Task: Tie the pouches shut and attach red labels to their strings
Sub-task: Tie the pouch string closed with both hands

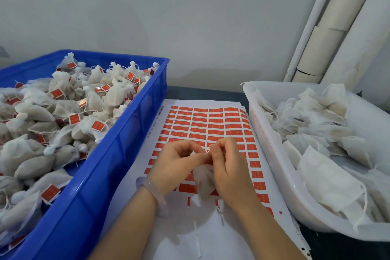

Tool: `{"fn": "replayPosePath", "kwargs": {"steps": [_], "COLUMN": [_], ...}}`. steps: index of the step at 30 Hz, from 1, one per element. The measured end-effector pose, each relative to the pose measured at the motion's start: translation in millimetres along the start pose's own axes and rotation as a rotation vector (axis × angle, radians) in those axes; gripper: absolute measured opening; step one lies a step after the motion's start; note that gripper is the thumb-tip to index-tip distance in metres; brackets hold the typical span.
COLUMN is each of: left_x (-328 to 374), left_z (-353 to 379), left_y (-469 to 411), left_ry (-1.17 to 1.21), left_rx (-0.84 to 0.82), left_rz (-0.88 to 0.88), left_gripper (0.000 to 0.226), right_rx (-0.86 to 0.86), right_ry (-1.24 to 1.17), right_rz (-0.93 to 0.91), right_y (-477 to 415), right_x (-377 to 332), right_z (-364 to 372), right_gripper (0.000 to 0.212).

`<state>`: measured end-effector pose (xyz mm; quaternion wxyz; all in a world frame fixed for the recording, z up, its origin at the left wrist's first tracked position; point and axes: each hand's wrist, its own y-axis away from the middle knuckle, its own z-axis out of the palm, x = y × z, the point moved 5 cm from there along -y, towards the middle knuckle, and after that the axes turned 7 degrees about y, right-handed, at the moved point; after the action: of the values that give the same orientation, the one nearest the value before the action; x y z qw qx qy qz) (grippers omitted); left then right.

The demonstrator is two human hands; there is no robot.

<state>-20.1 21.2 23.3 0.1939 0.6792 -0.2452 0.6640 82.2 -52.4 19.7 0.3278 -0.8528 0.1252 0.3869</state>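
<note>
Right hand (229, 161), left hand (176, 161) pinch unreadable red label (208, 151).

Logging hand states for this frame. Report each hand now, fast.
Left hand: closed, pinching the pouch at its neck.
Right hand: closed, pinching the same neck; whether it also holds a label cannot be told.

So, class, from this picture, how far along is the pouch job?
Done: the blue crate holds many tied, labelled pouches. In hand: the left hand and right hand pinch the top of one pouch over the label sheet. Left: the white tub of untied pouches.
</note>
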Motion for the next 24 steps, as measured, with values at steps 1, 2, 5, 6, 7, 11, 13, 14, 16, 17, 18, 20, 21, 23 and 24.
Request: {"fn": "replayPosePath", "kwargs": {"steps": [1,2,5,6,7,11,13,14,16,17,18,20,21,23,24], "left_x": [-0.7,-1.1,-1.3,-1.1,-0.9,1.7,3.7,4.7,6.2,6.9,7.8,9.5,10.0,11.3,12.0], "left_z": [-0.1,-0.2,-0.2,0.1,0.4,1.1,0.6,0.4,0.7,1.4,2.2,2.7,2.4,1.2,0.8], "left_y": [-0.6,-1.4,-2.4,-2.6,-2.2,-0.9,-0.3,0.2,1.3,2.0,2.6,4.0,4.6,5.9,6.5], "left_ry": [-0.01,-0.021,-0.036,-0.03,-0.02,-0.006,0.001,0.004,-0.001,-0.01,-0.019,-0.029,-0.028,-0.027,-0.033], "left_rx": [0.004,0.007,0.0,-0.006,-0.011,-0.02,-0.023,-0.022,-0.022,-0.022,-0.021,-0.007,0.004,0.027,0.036], "left_rz": [-0.003,-0.006,-0.013,-0.017,-0.021,-0.002,0.023,0.034,0.051,0.061,0.071,0.089,0.098,0.123,0.138], "left_gripper": [0.013,0.014,0.016,0.017,0.018,0.018,0.016,0.015,0.012,0.011,0.011,0.012,0.012,0.012,0.012], "right_rx": [0.019,0.037,0.076,0.082,0.078,0.045,0.009,-0.012,-0.039,-0.045,-0.048,-0.06,-0.071,-0.101,-0.118], "right_ry": [-0.002,-0.007,-0.047,-0.075,-0.112,-0.305,-0.396,-0.432,-0.489,-0.513,-0.536,-0.581,-0.601,-0.651,-0.69], "right_rz": [-0.003,-0.005,0.006,0.019,0.034,0.128,0.21,0.248,0.306,0.329,0.351,0.386,0.396,0.413,0.424], "right_y": [0.1,-0.3,-1.7,-2.0,-2.3,-2.3,-1.9,-1.6,-1.3,-1.3,-0.9,-0.3,0.0,0.4,0.7], "right_x": [-0.6,-1.3,-3.6,-4.3,-5.1,-6.3,-3.9,-2.5,-0.2,0.4,1.1,1.7,1.7,0.6,-0.1], "right_z": [-1.2,-2.2,-4.8,-5.4,-5.5,-5.3,-2.7,-0.9,2.1,3.0,3.8,5.1,5.7,6.4,6.7], "right_gripper": [0.016,0.016,0.018,0.018,0.018,0.025,0.03,0.031,0.032,0.033,0.034,0.036,0.036,0.035,0.035]}}
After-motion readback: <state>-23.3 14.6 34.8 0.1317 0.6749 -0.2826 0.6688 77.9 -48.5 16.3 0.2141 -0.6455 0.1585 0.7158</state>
